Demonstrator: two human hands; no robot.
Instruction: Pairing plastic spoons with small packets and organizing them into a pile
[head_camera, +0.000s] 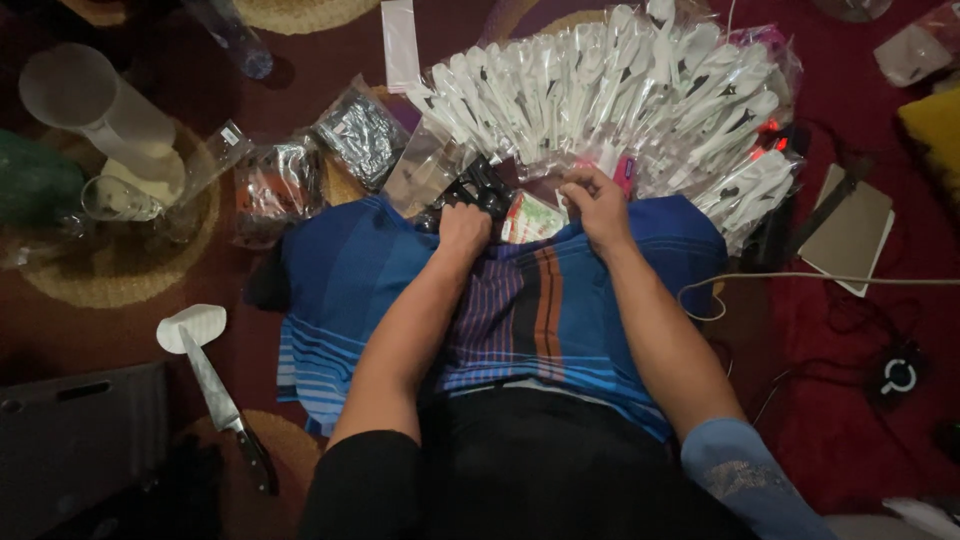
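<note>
Left hand (463, 229) is closed around a black plastic tool (478, 186) (partly hidden); right hand (597, 207) pinches a clear plastic packet (590, 166) beneath the fanned heap of bagged white plastic spoons (610, 90), above the blue striped cloth (520, 300).

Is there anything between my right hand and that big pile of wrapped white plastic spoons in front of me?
Nothing visible blocks it. The right hand already rests at the near edge of the spoon pile, fingers on a clear packet. The left hand sits beside it on black items, off to the side, not in the way.
</note>
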